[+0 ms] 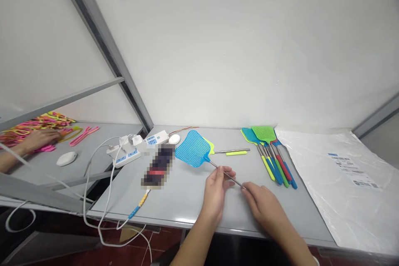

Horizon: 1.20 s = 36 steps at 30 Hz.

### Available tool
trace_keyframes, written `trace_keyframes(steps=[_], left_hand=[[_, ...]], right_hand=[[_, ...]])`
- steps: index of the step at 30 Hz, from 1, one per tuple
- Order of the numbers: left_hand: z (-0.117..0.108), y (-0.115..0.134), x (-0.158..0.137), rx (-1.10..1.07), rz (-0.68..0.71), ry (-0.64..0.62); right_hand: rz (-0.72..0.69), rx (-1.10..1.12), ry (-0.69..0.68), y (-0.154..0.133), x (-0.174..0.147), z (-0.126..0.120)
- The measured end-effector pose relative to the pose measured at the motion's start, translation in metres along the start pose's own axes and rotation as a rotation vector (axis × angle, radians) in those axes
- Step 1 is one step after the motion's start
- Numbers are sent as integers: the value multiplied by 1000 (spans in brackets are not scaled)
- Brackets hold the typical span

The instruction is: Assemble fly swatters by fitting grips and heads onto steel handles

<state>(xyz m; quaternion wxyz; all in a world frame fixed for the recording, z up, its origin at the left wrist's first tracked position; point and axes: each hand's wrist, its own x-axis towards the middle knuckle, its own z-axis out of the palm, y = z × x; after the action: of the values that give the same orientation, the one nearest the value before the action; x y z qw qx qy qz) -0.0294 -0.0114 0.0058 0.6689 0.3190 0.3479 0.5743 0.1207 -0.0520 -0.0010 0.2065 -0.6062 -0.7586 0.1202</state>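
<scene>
My left hand holds the metal rod of a blue fly swatter between thumb and fingers, left of the swatter pile. My right hand is narrowed on the rod's headless end, nearer the pile. Also left of the pile, a yellow swatter lies partly hidden, a yellow sleeve beside its rod. Right of the pile: a white parcel bag.

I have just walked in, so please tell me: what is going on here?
Someone holds a blue fly swatter by its metal rod: the left hand nearer the head, the right hand toward the other end. Behind it lie a yellow swatter and a loose yellow tube. On the right, swatters with coloured grips lie beside a white package.
</scene>
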Motion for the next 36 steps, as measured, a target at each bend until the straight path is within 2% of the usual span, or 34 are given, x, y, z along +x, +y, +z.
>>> trace_keyframes(steps=[2,7,10,13,16,19,23,30,33,36], left_hand=[[-1,5,1,2,29,10],[-27,53,34,-129,253,257],[-35,69,48,-165,322,300],[-26,55,43,-135,256,261],[-9,31,29,-2,129,110],[1,21,20,42,138,26],[0,35,23,-6,211,37],[-17,70,48,-188,289,158],[-15,68,51,-174,312,150],[-6,54,46,-106,238,74]], right_hand=[[-11,-46,-4,-2,2,-4],[-87,-146,67,4,0,-18],[-120,-135,70,9,-1,-21],[-114,-139,101,12,1,-21],[-110,-152,109,14,6,-21],[-117,-134,99,14,9,-22],[-144,-119,129,15,6,-25],[-169,-167,211,27,-2,-26],[-169,-176,213,27,2,-29],[-167,-183,205,23,10,-31]])
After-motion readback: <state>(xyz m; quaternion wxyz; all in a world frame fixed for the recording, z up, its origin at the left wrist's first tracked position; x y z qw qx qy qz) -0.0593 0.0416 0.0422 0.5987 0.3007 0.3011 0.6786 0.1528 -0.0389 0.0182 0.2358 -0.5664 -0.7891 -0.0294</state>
